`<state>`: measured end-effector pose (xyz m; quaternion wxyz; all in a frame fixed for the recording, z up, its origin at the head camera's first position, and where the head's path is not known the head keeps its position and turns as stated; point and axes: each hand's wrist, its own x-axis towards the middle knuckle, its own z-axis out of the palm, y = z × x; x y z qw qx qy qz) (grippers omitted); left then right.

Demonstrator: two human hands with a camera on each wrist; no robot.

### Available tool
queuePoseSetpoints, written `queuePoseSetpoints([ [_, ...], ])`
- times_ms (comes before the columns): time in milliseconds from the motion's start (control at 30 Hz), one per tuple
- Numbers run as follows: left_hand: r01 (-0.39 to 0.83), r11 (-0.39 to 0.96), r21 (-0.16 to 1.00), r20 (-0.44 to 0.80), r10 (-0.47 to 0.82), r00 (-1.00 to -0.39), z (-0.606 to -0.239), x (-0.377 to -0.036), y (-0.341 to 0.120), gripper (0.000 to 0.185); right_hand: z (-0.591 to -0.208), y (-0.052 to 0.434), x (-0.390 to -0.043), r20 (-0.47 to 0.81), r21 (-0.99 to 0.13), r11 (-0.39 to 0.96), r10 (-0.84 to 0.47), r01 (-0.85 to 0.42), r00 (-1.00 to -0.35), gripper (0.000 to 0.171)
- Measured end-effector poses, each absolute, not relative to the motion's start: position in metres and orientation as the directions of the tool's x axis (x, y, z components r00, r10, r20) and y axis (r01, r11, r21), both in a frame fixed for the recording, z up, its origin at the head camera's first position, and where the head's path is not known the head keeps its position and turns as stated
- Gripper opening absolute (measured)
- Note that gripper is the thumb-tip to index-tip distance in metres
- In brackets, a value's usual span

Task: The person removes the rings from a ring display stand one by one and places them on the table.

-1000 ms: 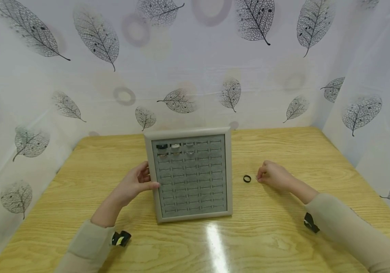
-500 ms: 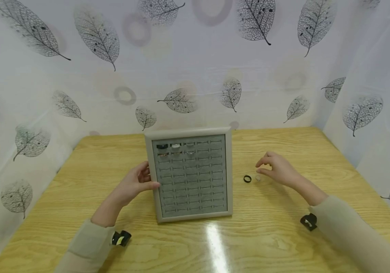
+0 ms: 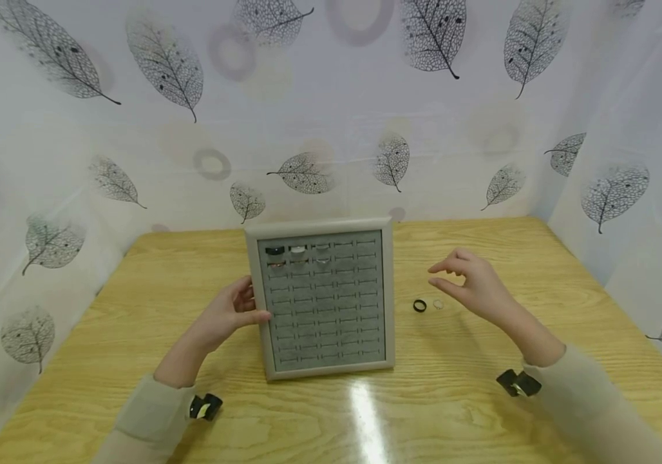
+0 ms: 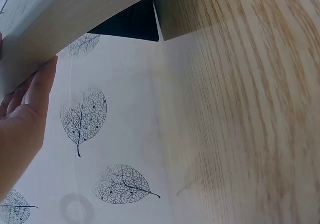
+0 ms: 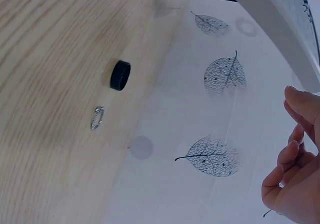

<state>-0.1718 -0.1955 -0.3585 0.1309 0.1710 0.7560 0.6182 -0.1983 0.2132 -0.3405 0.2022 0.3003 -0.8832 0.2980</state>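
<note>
A framed ring display board [image 3: 325, 296] with grey slotted padding stands tilted back on the table. My left hand [image 3: 223, 319] grips its left edge, thumb on the front and fingers behind. Several rings [image 3: 299, 248] sit in the two top rows of slots, at the left. To the right of the board lie a black ring [image 3: 420, 305] and a thin silver ring [image 3: 438, 304], side by side but apart. Above and right of them hovers my right hand [image 3: 476, 287], thumb and fingers apart with nothing seen between them. The right wrist view shows the black ring [image 5: 120, 75] and silver ring [image 5: 97, 117] closer.
The wooden table [image 3: 458, 399] reaches back to a pale curtain [image 3: 331, 129] printed with leaves, which also hangs at both sides. Behind the board, a dark support [image 4: 132, 22] shows in the left wrist view.
My right hand has let go of the silver ring and risen away from the table, its thumb and fingers spreading. The silver ring stays beside the black one. My left hand has not moved.
</note>
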Motion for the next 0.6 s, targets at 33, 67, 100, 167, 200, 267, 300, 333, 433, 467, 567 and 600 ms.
queuePoseSetpoints([
  [33, 0.096, 0.178, 0.979, 0.012, 0.42, -0.907, -0.358, -0.172, -0.195, 0.077, -0.338, 0.211, -0.197, 0.553, -0.406, 0.632, -0.405, -0.66, -0.728, 0.015],
  [67, 0.097, 0.177, 0.979, 0.013, 0.421, -0.907, -0.358, -0.172, -0.195, 0.077, -0.336, 0.208, -0.196, 0.572, -0.405, 0.621, -0.4, -0.671, -0.716, 0.016],
  [100, 0.098, 0.175, 0.98, 0.015, 0.423, -0.906, -0.358, -0.172, -0.195, 0.077, -0.334, 0.206, -0.195, 0.59, -0.405, 0.609, -0.396, -0.682, -0.704, 0.017],
  [167, 0.112, 0.174, 0.978, 0.028, 0.428, -0.903, -0.359, -0.172, -0.195, 0.077, -0.331, 0.2, -0.194, 0.619, -0.403, 0.587, -0.39, -0.702, -0.682, 0.018],
  [200, 0.12, 0.171, 0.978, 0.035, 0.433, -0.901, -0.359, -0.172, -0.195, 0.077, -0.329, 0.197, -0.193, 0.632, -0.403, 0.574, -0.389, -0.713, -0.67, 0.018],
  [267, 0.151, 0.159, 0.976, 0.065, 0.449, -0.891, -0.36, -0.172, -0.196, 0.076, -0.326, 0.19, -0.192, 0.655, -0.402, 0.546, -0.389, -0.735, -0.648, 0.019],
  [300, 0.161, 0.157, 0.974, 0.074, 0.454, -0.888, -0.361, -0.172, -0.196, 0.076, -0.324, 0.187, -0.192, 0.665, -0.401, 0.532, -0.391, -0.746, -0.636, 0.019],
  [333, 0.167, 0.156, 0.974, 0.078, 0.458, -0.885, -0.361, -0.172, -0.196, 0.076, -0.323, 0.183, -0.192, 0.675, -0.397, 0.52, -0.393, -0.756, -0.624, 0.019],
  [433, 0.168, 0.151, 0.974, 0.08, 0.465, -0.882, -0.36, -0.171, -0.196, 0.076, -0.318, 0.173, -0.193, 0.704, -0.389, 0.478, -0.397, -0.788, -0.588, 0.02],
  [467, 0.16, 0.151, 0.975, 0.074, 0.462, -0.884, -0.36, -0.171, -0.196, 0.075, -0.316, 0.17, -0.193, 0.714, -0.386, 0.463, -0.398, -0.798, -0.576, 0.021],
  [567, 0.119, 0.153, 0.981, 0.039, 0.448, -0.893, -0.357, -0.171, -0.194, 0.075, -0.311, 0.159, -0.194, 0.746, -0.374, 0.414, -0.397, -0.83, -0.535, 0.02],
  [600, 0.11, 0.151, 0.982, 0.032, 0.444, -0.895, -0.357, -0.171, -0.194, 0.074, -0.31, 0.156, -0.194, 0.755, -0.371, 0.4, -0.396, -0.838, -0.523, 0.02],
])
